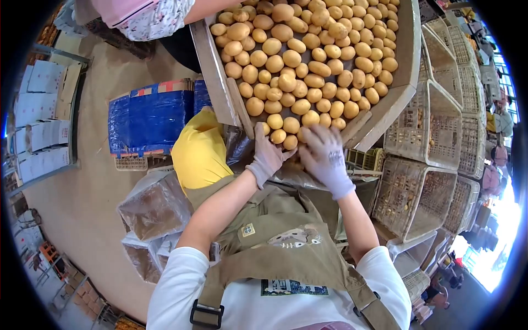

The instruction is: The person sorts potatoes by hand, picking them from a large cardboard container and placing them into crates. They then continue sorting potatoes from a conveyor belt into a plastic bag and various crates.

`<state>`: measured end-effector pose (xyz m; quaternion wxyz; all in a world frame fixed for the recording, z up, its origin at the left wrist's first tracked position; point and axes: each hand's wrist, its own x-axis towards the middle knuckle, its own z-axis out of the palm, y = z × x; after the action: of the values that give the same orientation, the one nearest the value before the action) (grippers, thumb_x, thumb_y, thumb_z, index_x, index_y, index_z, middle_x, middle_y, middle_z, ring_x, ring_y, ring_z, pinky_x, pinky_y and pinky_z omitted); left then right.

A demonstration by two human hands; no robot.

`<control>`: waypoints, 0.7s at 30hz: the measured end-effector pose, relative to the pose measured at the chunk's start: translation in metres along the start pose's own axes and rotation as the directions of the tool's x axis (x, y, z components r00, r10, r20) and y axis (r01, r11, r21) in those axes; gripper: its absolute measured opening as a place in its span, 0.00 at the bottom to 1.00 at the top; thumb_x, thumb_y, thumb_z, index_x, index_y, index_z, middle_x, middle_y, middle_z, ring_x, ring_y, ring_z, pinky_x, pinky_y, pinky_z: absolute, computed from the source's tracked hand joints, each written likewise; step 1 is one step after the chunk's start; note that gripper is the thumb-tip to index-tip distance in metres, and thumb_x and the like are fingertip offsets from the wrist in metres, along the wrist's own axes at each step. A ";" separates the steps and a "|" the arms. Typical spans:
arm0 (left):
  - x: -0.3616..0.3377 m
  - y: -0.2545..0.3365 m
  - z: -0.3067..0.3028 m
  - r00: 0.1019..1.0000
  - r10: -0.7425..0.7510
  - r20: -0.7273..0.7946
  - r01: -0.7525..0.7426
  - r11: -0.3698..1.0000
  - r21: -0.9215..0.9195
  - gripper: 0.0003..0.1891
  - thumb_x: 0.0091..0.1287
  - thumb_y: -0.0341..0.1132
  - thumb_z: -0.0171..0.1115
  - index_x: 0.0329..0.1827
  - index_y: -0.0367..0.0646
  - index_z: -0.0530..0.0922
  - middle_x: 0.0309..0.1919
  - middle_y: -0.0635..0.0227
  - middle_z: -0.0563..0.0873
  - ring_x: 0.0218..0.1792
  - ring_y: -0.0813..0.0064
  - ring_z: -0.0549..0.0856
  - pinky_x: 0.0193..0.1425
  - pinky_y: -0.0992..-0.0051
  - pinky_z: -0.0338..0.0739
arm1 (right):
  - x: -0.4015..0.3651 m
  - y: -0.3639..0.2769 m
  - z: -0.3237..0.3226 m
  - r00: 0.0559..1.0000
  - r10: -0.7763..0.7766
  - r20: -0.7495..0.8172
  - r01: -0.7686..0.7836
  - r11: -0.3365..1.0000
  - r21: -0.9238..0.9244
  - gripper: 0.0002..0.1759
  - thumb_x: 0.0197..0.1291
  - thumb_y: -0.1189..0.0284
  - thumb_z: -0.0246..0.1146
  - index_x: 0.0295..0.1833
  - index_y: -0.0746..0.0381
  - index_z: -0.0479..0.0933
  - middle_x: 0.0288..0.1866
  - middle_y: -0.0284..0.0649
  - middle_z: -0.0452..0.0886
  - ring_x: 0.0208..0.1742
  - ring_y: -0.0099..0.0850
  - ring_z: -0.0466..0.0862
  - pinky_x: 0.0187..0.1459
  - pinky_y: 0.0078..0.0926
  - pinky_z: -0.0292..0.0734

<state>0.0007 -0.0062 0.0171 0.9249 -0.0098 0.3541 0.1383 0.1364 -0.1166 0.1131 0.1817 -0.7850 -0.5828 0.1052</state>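
Many yellow-brown potatoes (pixel 313 81) lie on a sorting table with raised wooden sides (pixel 385 113). At the table's narrow near end, my left hand (pixel 267 154), in a pale glove, is beside the lowest potatoes, its fingers pointing up along the left edge and the thumb apart. My right hand (pixel 325 157), in a pale glove marked on its back, reaches over the opening at the right, fingers bent down near the front potatoes. Its fingertips are blurred, and whatever is under them is hidden.
Stacked plastic crates (pixel 421 124) stand on the right. Plastic-lined boxes (pixel 154 206) and a blue-wrapped stack (pixel 148 121) are on the left. Another person's arm and pink clothing (pixel 124 11) show at the top left. White cartons (pixel 47 110) fill a far-left rack.
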 end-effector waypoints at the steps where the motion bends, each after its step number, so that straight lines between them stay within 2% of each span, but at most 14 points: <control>1: 0.000 -0.001 0.001 0.999 0.008 -0.032 -0.007 1.000 0.027 0.40 0.66 0.75 0.48 0.74 0.59 0.66 0.69 0.71 0.74 0.66 0.63 0.76 0.67 0.51 0.73 | 0.009 0.001 0.002 0.999 0.010 -0.034 -0.013 0.997 -0.070 0.30 0.58 0.60 0.67 0.67 0.53 0.77 0.68 0.48 0.76 0.68 0.47 0.75 0.74 0.54 0.57; 2: 0.000 -0.002 0.001 0.998 0.013 -0.060 -0.009 0.999 0.053 0.39 0.67 0.74 0.50 0.74 0.59 0.67 0.69 0.71 0.74 0.65 0.63 0.76 0.67 0.51 0.73 | 0.015 0.004 0.003 0.998 0.020 -0.066 -0.030 0.989 -0.145 0.31 0.59 0.58 0.67 0.69 0.52 0.76 0.71 0.49 0.74 0.70 0.50 0.73 0.75 0.55 0.57; 4: 0.001 0.000 -0.005 0.995 -0.078 -0.063 0.081 0.996 0.043 0.36 0.70 0.70 0.49 0.74 0.61 0.67 0.69 0.71 0.74 0.67 0.62 0.76 0.69 0.50 0.70 | 0.011 0.014 0.011 0.997 -0.024 0.074 0.038 0.982 -0.186 0.31 0.60 0.57 0.66 0.70 0.49 0.76 0.72 0.50 0.73 0.71 0.53 0.72 0.73 0.55 0.60; 6: -0.002 0.004 -0.002 0.996 -0.069 -0.052 0.074 0.993 0.094 0.34 0.71 0.68 0.49 0.75 0.61 0.66 0.70 0.71 0.74 0.69 0.62 0.75 0.71 0.48 0.68 | 0.021 0.033 0.003 0.982 0.097 0.163 -0.110 0.991 0.073 0.30 0.60 0.58 0.66 0.69 0.49 0.76 0.72 0.50 0.73 0.71 0.54 0.72 0.73 0.55 0.61; 7: -0.004 0.004 0.000 0.999 -0.038 0.001 0.038 0.994 0.098 0.35 0.71 0.67 0.49 0.75 0.60 0.66 0.71 0.72 0.73 0.70 0.62 0.74 0.71 0.46 0.67 | 0.026 0.026 -0.007 0.987 0.160 0.014 -0.160 0.987 -0.001 0.27 0.60 0.59 0.66 0.66 0.52 0.78 0.67 0.50 0.76 0.68 0.52 0.74 0.71 0.53 0.64; 8: -0.006 0.006 0.003 0.999 -0.033 0.016 0.031 0.995 0.097 0.37 0.70 0.69 0.47 0.76 0.59 0.65 0.72 0.71 0.73 0.70 0.62 0.74 0.72 0.46 0.67 | 0.028 0.026 -0.009 0.992 -0.027 -0.126 -0.014 0.949 -0.315 0.26 0.59 0.61 0.67 0.63 0.53 0.79 0.64 0.48 0.77 0.64 0.47 0.76 0.67 0.51 0.67; 10: -0.007 0.005 0.007 1.000 -0.014 0.009 0.014 0.999 0.038 0.37 0.71 0.69 0.43 0.76 0.57 0.65 0.72 0.66 0.73 0.70 0.57 0.75 0.69 0.41 0.70 | 0.031 0.033 -0.002 0.998 -0.058 -0.010 0.055 0.982 -0.179 0.24 0.58 0.62 0.67 0.61 0.52 0.80 0.55 0.44 0.82 0.57 0.42 0.81 0.62 0.48 0.69; 12: -0.004 0.003 0.005 0.999 -0.032 -0.041 0.032 0.999 -0.003 0.42 0.67 0.73 0.45 0.78 0.57 0.61 0.74 0.68 0.70 0.72 0.55 0.73 0.74 0.36 0.63 | 0.053 0.023 0.009 0.998 0.032 0.051 -0.028 0.997 -0.070 0.22 0.58 0.63 0.66 0.59 0.52 0.80 0.43 0.39 0.85 0.48 0.39 0.84 0.56 0.44 0.74; 13: -0.007 0.002 0.010 1.000 -0.005 -0.028 0.005 1.000 0.003 0.43 0.66 0.74 0.46 0.78 0.58 0.61 0.75 0.69 0.69 0.73 0.56 0.72 0.74 0.36 0.62 | 0.071 -0.003 0.006 0.994 -0.042 -0.100 0.041 0.999 -0.013 0.22 0.59 0.65 0.65 0.60 0.54 0.78 0.31 0.37 0.84 0.38 0.38 0.86 0.44 0.42 0.77; 14: -0.010 0.001 0.014 1.000 0.021 -0.013 -0.021 1.000 0.008 0.44 0.65 0.75 0.47 0.78 0.58 0.61 0.75 0.69 0.68 0.73 0.57 0.71 0.75 0.36 0.61 | 0.087 -0.021 0.014 0.991 -0.025 -0.130 0.035 0.997 0.074 0.24 0.62 0.65 0.63 0.64 0.54 0.75 0.30 0.39 0.84 0.34 0.40 0.86 0.37 0.45 0.77; 16: -0.008 -0.001 0.012 0.996 0.022 -0.092 -0.026 0.999 -0.048 0.44 0.64 0.75 0.49 0.78 0.59 0.61 0.76 0.70 0.68 0.74 0.58 0.70 0.76 0.36 0.59 | 0.111 -0.037 0.041 0.994 0.084 0.068 -0.078 0.993 -0.090 0.24 0.66 0.64 0.60 0.67 0.55 0.72 0.33 0.44 0.86 0.37 0.42 0.87 0.36 0.44 0.78; 17: -0.006 -0.001 0.013 0.992 0.016 -0.127 -0.026 0.997 -0.071 0.44 0.64 0.75 0.49 0.77 0.59 0.61 0.76 0.71 0.67 0.74 0.58 0.69 0.76 0.36 0.58 | 0.120 -0.034 0.052 0.990 0.096 0.101 -0.086 0.991 -0.100 0.24 0.66 0.64 0.60 0.67 0.55 0.72 0.34 0.44 0.86 0.37 0.42 0.87 0.37 0.43 0.78; 18: -0.006 -0.001 0.015 0.996 0.018 -0.087 -0.022 0.999 -0.046 0.44 0.63 0.75 0.50 0.77 0.59 0.62 0.76 0.71 0.67 0.74 0.59 0.69 0.77 0.36 0.58 | 0.125 -0.033 0.055 0.985 0.108 0.133 -0.093 0.989 -0.113 0.25 0.66 0.64 0.60 0.68 0.54 0.72 0.36 0.44 0.87 0.38 0.42 0.88 0.37 0.43 0.78; 21: -0.007 0.004 0.010 1.000 -0.008 -0.018 0.007 0.999 -0.036 0.45 0.63 0.75 0.50 0.78 0.57 0.61 0.76 0.70 0.67 0.75 0.57 0.68 0.77 0.35 0.57 | 0.098 -0.012 0.031 0.992 -0.078 -0.101 0.098 0.974 0.202 0.22 0.64 0.68 0.62 0.64 0.54 0.76 0.37 0.42 0.86 0.37 0.43 0.87 0.39 0.45 0.79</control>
<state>0.0013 -0.0034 0.0298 0.9218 -0.0291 0.3598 0.1411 0.1435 -0.0155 0.0946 0.2935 -0.7393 -0.5939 0.1208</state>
